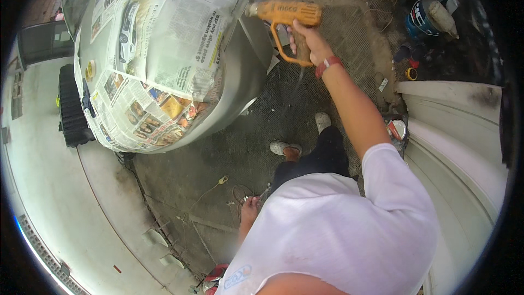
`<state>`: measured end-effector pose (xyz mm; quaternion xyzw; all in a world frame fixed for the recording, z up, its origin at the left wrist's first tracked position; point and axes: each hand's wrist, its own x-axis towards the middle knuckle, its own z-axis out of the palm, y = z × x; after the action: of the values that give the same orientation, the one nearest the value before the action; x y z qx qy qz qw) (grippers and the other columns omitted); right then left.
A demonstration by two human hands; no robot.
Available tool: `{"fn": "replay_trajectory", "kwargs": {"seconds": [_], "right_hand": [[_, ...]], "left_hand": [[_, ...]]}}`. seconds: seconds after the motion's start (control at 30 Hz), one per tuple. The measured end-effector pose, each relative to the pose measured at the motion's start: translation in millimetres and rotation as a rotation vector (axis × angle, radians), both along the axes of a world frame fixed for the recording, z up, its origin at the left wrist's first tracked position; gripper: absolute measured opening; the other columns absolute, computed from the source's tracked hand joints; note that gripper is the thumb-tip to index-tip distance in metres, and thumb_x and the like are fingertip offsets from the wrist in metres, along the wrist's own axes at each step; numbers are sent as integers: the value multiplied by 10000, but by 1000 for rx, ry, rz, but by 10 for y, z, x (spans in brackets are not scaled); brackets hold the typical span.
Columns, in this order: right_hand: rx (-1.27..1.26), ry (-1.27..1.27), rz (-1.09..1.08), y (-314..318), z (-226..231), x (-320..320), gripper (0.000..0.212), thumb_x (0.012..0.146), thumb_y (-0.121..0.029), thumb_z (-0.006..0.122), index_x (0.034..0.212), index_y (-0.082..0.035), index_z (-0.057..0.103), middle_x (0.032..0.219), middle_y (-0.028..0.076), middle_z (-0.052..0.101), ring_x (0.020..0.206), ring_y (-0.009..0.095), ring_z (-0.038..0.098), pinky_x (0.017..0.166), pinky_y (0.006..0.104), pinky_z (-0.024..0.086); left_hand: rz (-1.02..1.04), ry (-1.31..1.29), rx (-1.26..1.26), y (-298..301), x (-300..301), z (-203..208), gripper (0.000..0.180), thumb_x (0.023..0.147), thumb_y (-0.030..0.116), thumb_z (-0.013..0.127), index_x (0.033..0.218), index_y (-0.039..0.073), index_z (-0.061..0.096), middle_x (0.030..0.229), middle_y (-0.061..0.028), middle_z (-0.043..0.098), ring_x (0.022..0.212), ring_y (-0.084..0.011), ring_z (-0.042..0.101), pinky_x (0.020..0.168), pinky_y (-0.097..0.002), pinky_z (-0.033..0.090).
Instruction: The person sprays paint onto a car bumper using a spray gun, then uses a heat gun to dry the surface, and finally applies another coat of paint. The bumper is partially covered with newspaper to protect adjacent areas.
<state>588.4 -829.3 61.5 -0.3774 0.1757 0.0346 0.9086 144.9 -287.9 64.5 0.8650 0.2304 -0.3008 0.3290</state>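
My right hand (305,41) is wrapped round the grip of an orange heat gun (295,12), held out at arm's length. Its metal nozzle points left, close to the edge of a car (254,49) with a silver-grey panel. Newspaper sheets (164,49) cover most of that end of the car. Low beside my body, my left hand (249,207) has its fingers curled in. A thin loop of cord and a small metallic piece show next to it, but what the fingers hold is too small to make out.
A pale cord with a plug (222,180) lies on the dark, textured floor (262,147). At the far right stands a blue bucket (420,19), with a yellow tape roll (411,74) nearer. White panels (453,109) line the right side; a pale wall (49,175) is at left.
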Motion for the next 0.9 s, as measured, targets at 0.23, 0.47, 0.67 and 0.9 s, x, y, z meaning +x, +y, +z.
{"fn": "replay_trajectory", "kwargs": {"seconds": [0.23, 0.47, 0.67, 0.9], "right_hand": [[134, 249, -89, -213, -860, 459, 401, 1084, -449, 670, 1018, -54, 647, 792, 45, 665, 633, 173, 641, 612, 335, 558], [123, 585, -27, -40, -2012, 123, 385, 1078, -431, 684, 980, -60, 649, 783, 43, 658, 622, 169, 638, 589, 341, 557], [98, 706, -54, 320, -2730, 5, 385, 1071, -405, 705, 964, -42, 635, 772, 51, 645, 601, 178, 629, 548, 340, 530], [-657, 720, 243, 670, -3612, -332, 445, 1016, -434, 770, 1226, -55, 667, 1098, 93, 717, 1017, 235, 699, 932, 424, 562]], "left_hand": [[-107, 3, 283, -338, 135, 233, 390, 1115, 415, 583, 1211, 82, 763, 1068, -187, 788, 1056, -380, 752, 902, -453, 561], [-127, 233, 309, -460, 186, 238, 438, 1109, 463, 568, 1271, 98, 748, 1178, -227, 769, 1168, -449, 715, 950, -501, 554], [-180, 319, 406, -381, 149, 111, 445, 1119, 447, 565, 1333, 87, 716, 1293, -270, 721, 1246, -485, 666, 1010, -538, 533], [-194, 250, 298, -754, 636, 11, 352, 1112, 339, 592, 1237, 34, 718, 1187, -262, 718, 1123, -506, 667, 956, -556, 528]]}}
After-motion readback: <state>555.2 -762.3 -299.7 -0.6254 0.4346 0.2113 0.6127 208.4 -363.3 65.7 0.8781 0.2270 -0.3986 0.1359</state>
